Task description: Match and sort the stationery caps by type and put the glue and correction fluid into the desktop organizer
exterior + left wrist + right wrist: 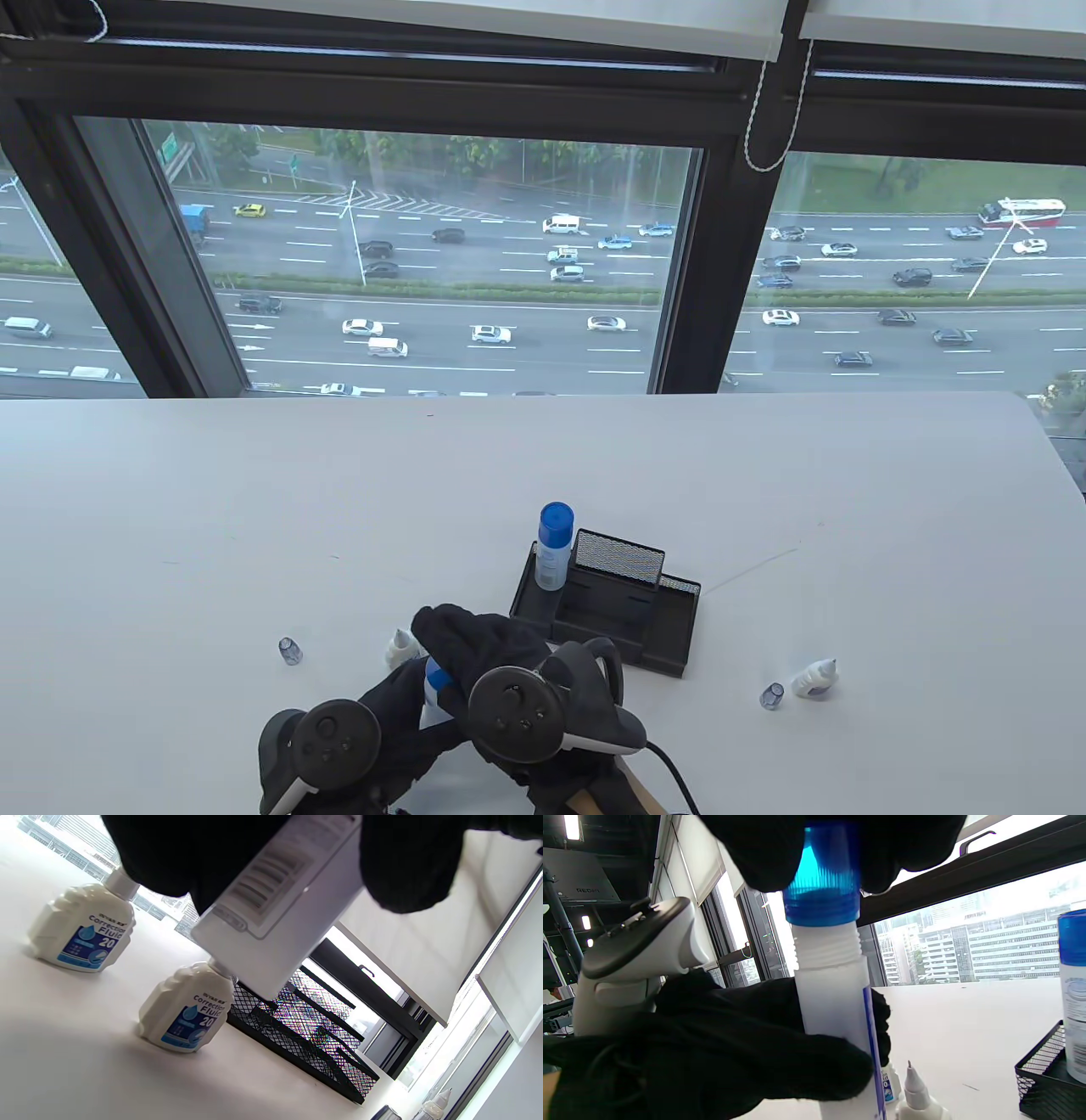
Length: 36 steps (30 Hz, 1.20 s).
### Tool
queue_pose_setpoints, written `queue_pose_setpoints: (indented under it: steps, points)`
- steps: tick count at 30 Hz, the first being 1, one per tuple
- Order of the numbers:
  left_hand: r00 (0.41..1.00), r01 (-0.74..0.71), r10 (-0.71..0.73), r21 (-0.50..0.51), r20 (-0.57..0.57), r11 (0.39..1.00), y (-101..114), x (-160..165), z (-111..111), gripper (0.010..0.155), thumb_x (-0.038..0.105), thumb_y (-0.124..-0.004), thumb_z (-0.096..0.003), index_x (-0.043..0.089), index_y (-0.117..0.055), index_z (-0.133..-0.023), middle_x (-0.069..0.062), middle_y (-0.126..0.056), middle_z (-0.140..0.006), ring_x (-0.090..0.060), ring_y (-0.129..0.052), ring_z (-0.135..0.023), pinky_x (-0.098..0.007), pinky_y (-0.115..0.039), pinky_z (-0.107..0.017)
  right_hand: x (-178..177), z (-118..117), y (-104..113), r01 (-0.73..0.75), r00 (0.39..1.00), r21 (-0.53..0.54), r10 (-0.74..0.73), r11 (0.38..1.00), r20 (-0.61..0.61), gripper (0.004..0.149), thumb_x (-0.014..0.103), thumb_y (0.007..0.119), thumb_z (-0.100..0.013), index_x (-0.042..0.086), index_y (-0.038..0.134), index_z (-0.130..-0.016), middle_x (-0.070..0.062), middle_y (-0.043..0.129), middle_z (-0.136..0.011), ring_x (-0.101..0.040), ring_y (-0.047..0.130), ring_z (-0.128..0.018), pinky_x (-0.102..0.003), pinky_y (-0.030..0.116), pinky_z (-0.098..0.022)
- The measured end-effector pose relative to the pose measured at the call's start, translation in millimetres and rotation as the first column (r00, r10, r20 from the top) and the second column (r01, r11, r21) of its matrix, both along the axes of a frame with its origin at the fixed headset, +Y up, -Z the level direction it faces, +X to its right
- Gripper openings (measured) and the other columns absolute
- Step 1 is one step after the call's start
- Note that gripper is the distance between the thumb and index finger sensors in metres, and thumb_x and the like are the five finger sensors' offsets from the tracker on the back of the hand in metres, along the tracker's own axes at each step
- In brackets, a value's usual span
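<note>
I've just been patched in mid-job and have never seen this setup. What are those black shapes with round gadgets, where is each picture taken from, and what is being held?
Those are a person's gloved hands, each with a tracker strapped on its back. One camera looks down at the table; the others sit on the wrists. The left hand holds a glue stick by its body; the right hand grips its blue cap, sitting above bare threads. On the table: a black mesh organizer with another glue stick standing in it, uncapped correction fluid bottles and small loose caps.
</note>
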<state>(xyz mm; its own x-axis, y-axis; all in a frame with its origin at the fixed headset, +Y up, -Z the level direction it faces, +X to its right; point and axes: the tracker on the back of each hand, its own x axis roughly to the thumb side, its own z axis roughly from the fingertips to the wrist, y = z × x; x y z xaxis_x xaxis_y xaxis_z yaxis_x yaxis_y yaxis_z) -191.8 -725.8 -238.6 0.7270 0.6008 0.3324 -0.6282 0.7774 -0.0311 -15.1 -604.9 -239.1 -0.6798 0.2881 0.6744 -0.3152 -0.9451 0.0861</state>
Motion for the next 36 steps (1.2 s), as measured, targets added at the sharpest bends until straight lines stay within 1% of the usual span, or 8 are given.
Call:
queue_pose_setpoints:
  steps: [9, 15, 17, 21, 26, 31, 33, 36]
  points:
    - [0.997, 0.079, -0.079, 0.021, 0.021, 0.997, -2, 7, 2, 0.073, 0.062, -0.081, -0.0476, 0.022, -0.063, -0.106, -0.004, -0.081, -0.103, -0.026, -0.095, -0.090, -0.050, -0.079, -0.065, -4, -2, -8, -0.120, 0.991, -0.015, 0.120, 0.993, -0.052, 0.062, 0.023, 0.075, -0.055, 0.022, 0.053, -0.113, -0.013, 0.056, -0.116, -0.040, 0.067, -0.099, -0.055, 0.058, -0.076]
    - [0.995, 0.094, -0.095, 0.037, 0.022, 0.995, -1, 8, 3, 0.073, 0.062, -0.081, -0.0475, 0.022, -0.063, -0.106, -0.004, -0.081, -0.103, -0.026, -0.095, -0.090, -0.050, -0.079, -0.065, 1, -2, -8, -0.133, 0.985, 0.134, 0.116, 0.982, 0.128, 0.070, 0.050, 0.075, -0.047, 0.016, 0.065, -0.107, -0.012, 0.081, -0.096, -0.027, 0.093, -0.073, -0.045, 0.078, -0.060]
    - [0.995, 0.092, -0.093, 0.045, 0.022, 0.995, 1, 9, 4, 0.073, 0.062, -0.081, -0.0476, 0.022, -0.063, -0.106, -0.003, -0.082, -0.103, -0.026, -0.095, -0.090, -0.050, -0.079, -0.065, 4, -3, -6, -0.124, 0.989, 0.061, 0.118, 0.990, 0.095, 0.077, 0.054, 0.074, -0.047, 0.016, 0.058, -0.111, -0.014, 0.074, -0.104, -0.032, 0.088, -0.081, -0.049, 0.074, -0.064]
    - [0.996, 0.084, -0.085, 0.053, 0.019, 0.995, 3, 8, 5, 0.073, 0.062, -0.081, -0.0475, 0.022, -0.062, -0.106, -0.004, -0.082, -0.103, -0.026, -0.095, -0.090, -0.050, -0.079, -0.065, 7, -5, -3, -0.112, 0.993, -0.154, 0.106, 0.982, -0.045, 0.069, 0.030, 0.079, -0.055, 0.018, 0.046, -0.115, -0.017, 0.052, -0.117, -0.039, 0.071, -0.098, -0.057, 0.059, -0.074]
    - [0.994, 0.102, -0.103, 0.057, 0.023, 0.993, 1, 9, 5, 0.073, 0.062, -0.081, -0.0475, 0.022, -0.063, -0.106, -0.004, -0.082, -0.103, -0.025, -0.096, -0.089, -0.050, -0.079, -0.065, 8, -4, -3, -0.194, 0.967, 0.079, 0.177, 0.978, 0.184, 0.072, 0.057, 0.070, -0.046, 0.017, 0.067, -0.107, -0.008, 0.089, -0.088, -0.026, 0.095, -0.067, -0.050, 0.074, -0.061]
    - [0.996, 0.085, -0.086, 0.058, 0.014, 0.995, 2, 7, 5, 0.073, 0.062, -0.081, -0.0474, 0.022, -0.063, -0.106, -0.003, -0.082, -0.103, -0.025, -0.096, -0.089, -0.050, -0.079, -0.065, 8, -3, -1, -0.136, 0.990, -0.072, 0.138, 0.988, 0.021, 0.071, 0.038, 0.080, -0.054, 0.025, 0.047, -0.115, -0.016, 0.049, -0.119, -0.039, 0.071, -0.099, -0.060, 0.058, -0.074]
    - [0.996, 0.084, -0.085, 0.058, 0.012, 0.995, 2, 7, 5, 0.073, 0.062, -0.081, -0.0475, 0.022, -0.063, -0.106, -0.004, -0.082, -0.103, -0.026, -0.096, -0.089, -0.050, -0.079, -0.065, 7, -2, -2, -0.132, 0.990, -0.056, 0.134, 0.990, 0.040, 0.068, 0.033, 0.080, -0.054, 0.025, 0.050, -0.114, -0.013, 0.065, -0.111, -0.034, 0.080, -0.091, -0.056, 0.063, -0.071]
    - [0.994, 0.103, -0.104, 0.056, 0.013, 0.993, 0, 8, 5, 0.073, 0.062, -0.081, -0.0475, 0.022, -0.063, -0.106, -0.004, -0.082, -0.102, -0.025, -0.096, -0.089, -0.049, -0.079, -0.065, 10, -2, -1, -0.167, 0.960, 0.092, 0.140, 0.982, 0.242, 0.069, 0.056, 0.071, -0.049, 0.017, 0.069, -0.105, -0.006, 0.093, -0.082, -0.024, 0.098, -0.060, -0.048, 0.078, -0.056]
